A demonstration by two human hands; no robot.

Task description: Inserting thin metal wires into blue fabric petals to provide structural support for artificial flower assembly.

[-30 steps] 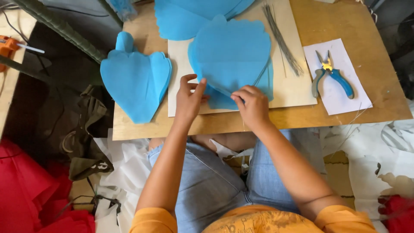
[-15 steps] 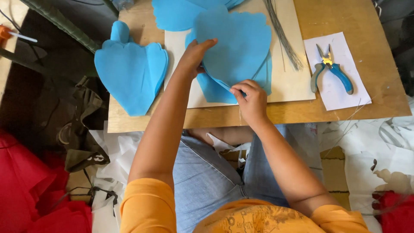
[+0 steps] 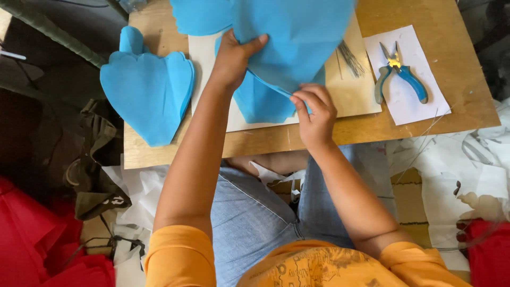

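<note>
Now, lifting: the large blue paper sheet [image 3: 297, 37] is coming up off the surface [image 3: 457, 58]; a second ago it was lying flat on the pale card [image 3: 350, 95].
Left hand: the left hand [image 3: 231, 61] is sliding up along the sheet's left edge, thumb on top, fingers closed on the paper.
Right hand: the right hand [image 3: 314, 109] is pinching the sheet's lower point, fingers [image 3: 300, 98] closed on it.
Underneath: another blue piece [image 3: 260, 103] is showing on the card.
Aside: the blue petal stack [image 3: 146, 93] is lying to the left, and the blue-handled pliers [image 3: 398, 74] are resting on white paper.
Meaning: the top sheet is probably being peeled from its pile.
</note>
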